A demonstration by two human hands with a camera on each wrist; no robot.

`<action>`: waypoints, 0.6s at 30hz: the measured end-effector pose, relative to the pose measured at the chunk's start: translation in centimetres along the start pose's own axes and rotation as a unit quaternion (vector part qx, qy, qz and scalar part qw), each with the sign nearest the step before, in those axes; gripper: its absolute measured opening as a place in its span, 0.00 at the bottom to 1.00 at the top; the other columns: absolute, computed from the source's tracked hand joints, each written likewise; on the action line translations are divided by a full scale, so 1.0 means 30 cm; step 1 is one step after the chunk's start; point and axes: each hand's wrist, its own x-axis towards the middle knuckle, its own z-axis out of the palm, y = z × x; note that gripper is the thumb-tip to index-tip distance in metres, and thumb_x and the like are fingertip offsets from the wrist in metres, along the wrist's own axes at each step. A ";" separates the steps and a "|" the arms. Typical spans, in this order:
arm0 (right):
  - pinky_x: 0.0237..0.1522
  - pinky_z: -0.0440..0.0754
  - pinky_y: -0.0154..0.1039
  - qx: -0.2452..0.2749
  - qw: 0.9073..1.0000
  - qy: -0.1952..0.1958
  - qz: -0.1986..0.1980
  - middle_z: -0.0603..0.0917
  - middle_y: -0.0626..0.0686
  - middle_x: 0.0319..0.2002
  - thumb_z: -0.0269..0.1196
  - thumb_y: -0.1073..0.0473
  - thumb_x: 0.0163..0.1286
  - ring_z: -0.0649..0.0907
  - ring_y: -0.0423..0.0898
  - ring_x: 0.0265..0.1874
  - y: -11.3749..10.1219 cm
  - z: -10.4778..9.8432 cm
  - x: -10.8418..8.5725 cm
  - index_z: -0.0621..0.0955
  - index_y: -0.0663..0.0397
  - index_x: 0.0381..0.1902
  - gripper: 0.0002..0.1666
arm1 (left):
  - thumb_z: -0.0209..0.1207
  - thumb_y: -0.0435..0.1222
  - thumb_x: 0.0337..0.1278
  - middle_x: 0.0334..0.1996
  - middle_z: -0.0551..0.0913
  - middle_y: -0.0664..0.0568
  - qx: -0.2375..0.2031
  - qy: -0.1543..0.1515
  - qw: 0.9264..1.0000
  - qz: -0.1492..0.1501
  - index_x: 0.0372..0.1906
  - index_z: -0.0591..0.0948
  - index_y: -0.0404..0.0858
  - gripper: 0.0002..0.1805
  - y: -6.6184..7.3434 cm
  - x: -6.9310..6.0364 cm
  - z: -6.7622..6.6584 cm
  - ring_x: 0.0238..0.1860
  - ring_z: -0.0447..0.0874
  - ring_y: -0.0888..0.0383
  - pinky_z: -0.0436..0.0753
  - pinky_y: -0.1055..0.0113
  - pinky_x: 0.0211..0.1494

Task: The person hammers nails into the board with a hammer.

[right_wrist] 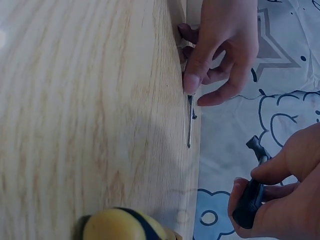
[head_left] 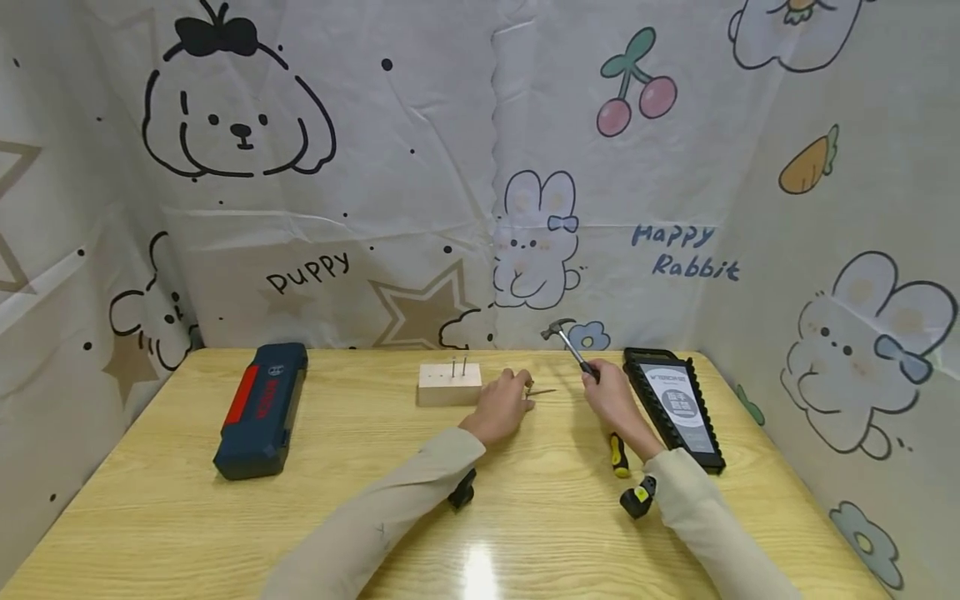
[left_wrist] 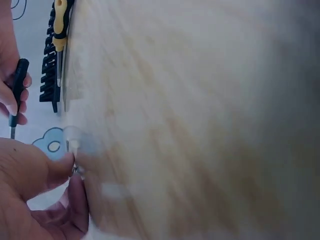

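My right hand [head_left: 613,402] grips the black handle of a claw hammer [head_left: 576,346], its metal head raised above the table. The left hand [head_left: 500,408] is low over the tabletop, just right of a pale wooden block [head_left: 448,387]. Two nails [head_left: 464,367] stand upright in the block's top. In the right wrist view, the left thumb and fingers pinch the end of a thin nail [right_wrist: 190,125]; another small dark piece shows beside it. The left wrist view has a bit of shiny metal between thumb and finger, too blurred to make out fully.
On the left lies a dark blue and red Bosch case [head_left: 262,410]. A black case [head_left: 675,408] with a printed label lies at the right. Near the right forearm is a yellow-and-black screwdriver [head_left: 619,456]. Printed cloth [head_left: 420,167] hangs behind the table [head_left: 360,517].
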 end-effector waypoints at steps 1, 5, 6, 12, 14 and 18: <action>0.42 0.82 0.48 -0.002 1.000 0.000 -0.001 0.82 0.74 0.55 0.52 0.68 0.81 0.82 0.58 0.43 -0.001 0.001 0.000 0.76 0.76 0.64 0.20 | 0.63 0.38 0.74 0.45 0.81 0.45 0.013 -0.007 1.000 0.000 0.56 0.80 0.40 0.12 -0.001 0.003 0.003 0.41 0.82 0.50 0.82 0.56 0.43; 0.41 0.82 0.47 0.002 1.000 0.003 0.000 0.83 0.73 0.53 0.52 0.69 0.81 0.83 0.58 0.42 -0.005 -0.003 -0.009 0.77 0.76 0.63 0.19 | 0.57 0.36 0.78 0.37 0.77 0.49 0.036 -0.031 0.999 0.004 0.45 0.78 0.41 0.03 0.001 0.007 0.008 0.33 0.72 0.54 0.73 0.64 0.35; 0.40 0.82 0.46 0.006 1.000 0.003 -0.001 0.84 0.73 0.52 0.52 0.69 0.81 0.83 0.58 0.42 -0.006 -0.004 -0.012 0.77 0.77 0.63 0.19 | 0.56 0.36 0.79 0.37 0.76 0.49 0.039 -0.036 0.999 0.002 0.44 0.77 0.41 0.03 0.003 0.006 0.008 0.33 0.71 0.55 0.71 0.64 0.35; 0.38 0.82 0.42 0.023 1.000 0.005 -0.015 0.84 0.73 0.47 0.53 0.70 0.80 0.83 0.58 0.40 -0.017 0.001 -0.022 0.77 0.78 0.62 0.19 | 0.59 0.29 0.74 0.41 0.78 0.46 0.067 -0.051 0.996 -0.009 0.48 0.78 0.37 0.04 0.012 -0.015 0.002 0.38 0.78 0.51 0.82 0.60 0.39; 0.38 0.82 0.42 0.023 1.000 0.007 -0.017 0.84 0.73 0.46 0.53 0.70 0.80 0.84 0.58 0.41 -0.018 0.003 -0.024 0.77 0.78 0.62 0.19 | 0.60 0.28 0.72 0.40 0.77 0.45 0.066 -0.041 0.997 0.001 0.49 0.77 0.35 0.06 0.010 -0.026 0.000 0.36 0.78 0.51 0.82 0.59 0.37; 0.41 0.83 0.44 0.029 0.999 0.011 -0.022 0.84 0.73 0.47 0.53 0.70 0.80 0.84 0.60 0.44 -0.017 0.001 -0.024 0.77 0.78 0.63 0.20 | 0.57 0.28 0.76 0.35 0.78 0.47 0.033 0.013 0.998 0.044 0.43 0.75 0.35 0.02 0.001 -0.046 -0.011 0.31 0.77 0.54 0.79 0.64 0.31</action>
